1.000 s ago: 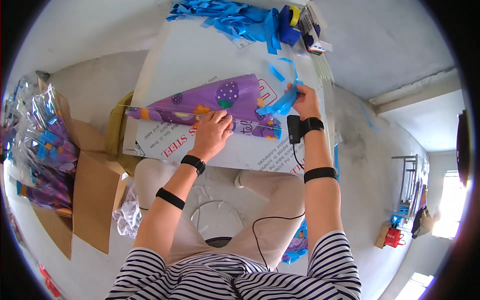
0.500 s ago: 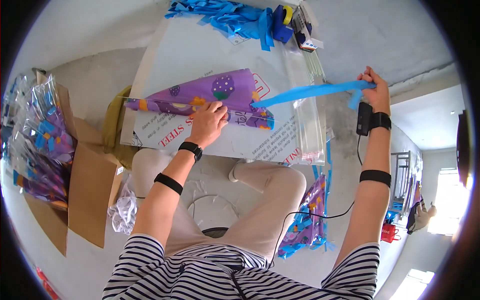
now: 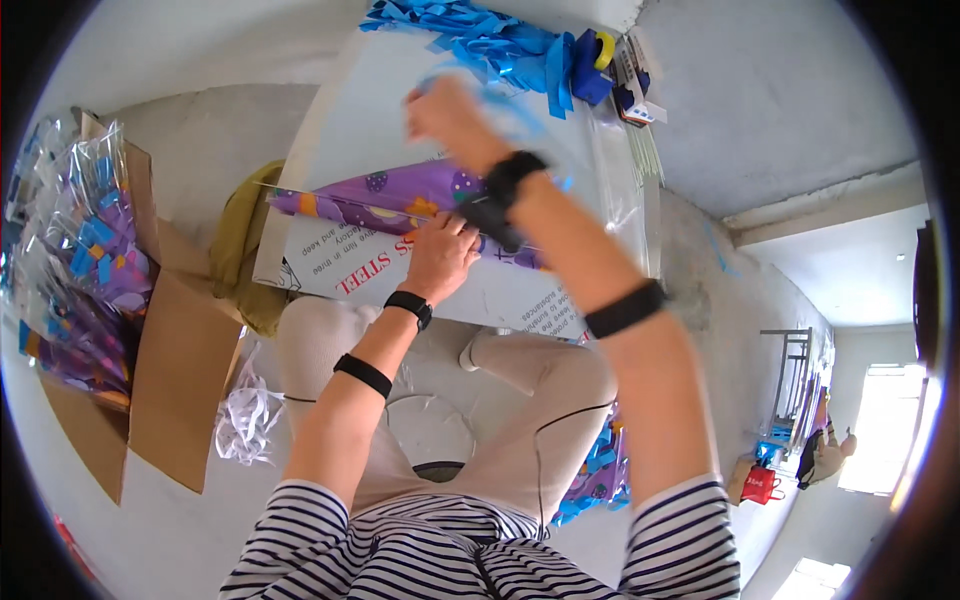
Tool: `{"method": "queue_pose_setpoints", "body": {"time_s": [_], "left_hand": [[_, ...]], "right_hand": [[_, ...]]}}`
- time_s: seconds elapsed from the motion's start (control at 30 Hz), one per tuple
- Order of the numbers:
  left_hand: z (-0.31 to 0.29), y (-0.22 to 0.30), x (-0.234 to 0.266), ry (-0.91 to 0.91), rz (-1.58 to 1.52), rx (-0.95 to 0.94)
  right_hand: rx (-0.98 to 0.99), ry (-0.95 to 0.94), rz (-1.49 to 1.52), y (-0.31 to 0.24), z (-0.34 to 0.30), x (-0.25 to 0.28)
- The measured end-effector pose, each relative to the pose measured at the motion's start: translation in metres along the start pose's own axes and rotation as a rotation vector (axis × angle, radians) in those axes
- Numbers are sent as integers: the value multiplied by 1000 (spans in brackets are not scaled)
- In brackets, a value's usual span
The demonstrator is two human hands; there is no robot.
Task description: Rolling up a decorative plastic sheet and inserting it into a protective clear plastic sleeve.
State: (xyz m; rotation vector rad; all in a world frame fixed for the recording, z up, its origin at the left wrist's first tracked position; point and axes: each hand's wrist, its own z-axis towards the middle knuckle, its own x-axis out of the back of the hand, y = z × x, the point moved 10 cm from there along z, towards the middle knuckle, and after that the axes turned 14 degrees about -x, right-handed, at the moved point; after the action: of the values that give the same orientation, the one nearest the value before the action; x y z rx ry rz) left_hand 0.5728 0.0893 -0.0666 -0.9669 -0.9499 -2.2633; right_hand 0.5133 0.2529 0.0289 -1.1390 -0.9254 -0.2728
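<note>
A purple printed sheet (image 3: 365, 190), folded into a long tapering shape with a thin rod along it, lies across the white printed work surface (image 3: 375, 105). My left hand (image 3: 440, 262) presses on its near edge, the fingers closed on the material. My right hand (image 3: 450, 115), smeared by motion, is raised above the far part of the work surface, fist closed. From that fist trails a blue ribbon (image 3: 515, 112), also blurred, running back toward the sheet's right end. My right forearm hides that end and the place where the ribbon meets it.
Blue ribbons (image 3: 500, 45) are heaped at the far edge, beside a blue tape dispenser (image 3: 592, 82) and a small box (image 3: 632, 90). At left stands an open carton (image 3: 180, 370) by wrapped purple pieces (image 3: 105, 235). White strips (image 3: 248, 410) lie on the floor.
My right hand has swung from the far right leftward across the work surface, carrying the blue ribbon over the sheet. My left hand stays on the sheet.
</note>
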Motion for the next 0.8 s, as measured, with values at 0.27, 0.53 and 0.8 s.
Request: {"method": "queue_pose_setpoints", "body": {"time_s": [0.27, 0.53, 0.8], "left_hand": [[-22, -12, 11, -13, 63, 15], [-21, -19, 5, -149, 85, 106], [-32, -9, 7, -47, 184, 20]], "right_hand": [[-499, -202, 102, -77, -21, -191], [-515, 31, 171, -56, 25, -186], [-505, 78, 276, -66, 43, -194]]}}
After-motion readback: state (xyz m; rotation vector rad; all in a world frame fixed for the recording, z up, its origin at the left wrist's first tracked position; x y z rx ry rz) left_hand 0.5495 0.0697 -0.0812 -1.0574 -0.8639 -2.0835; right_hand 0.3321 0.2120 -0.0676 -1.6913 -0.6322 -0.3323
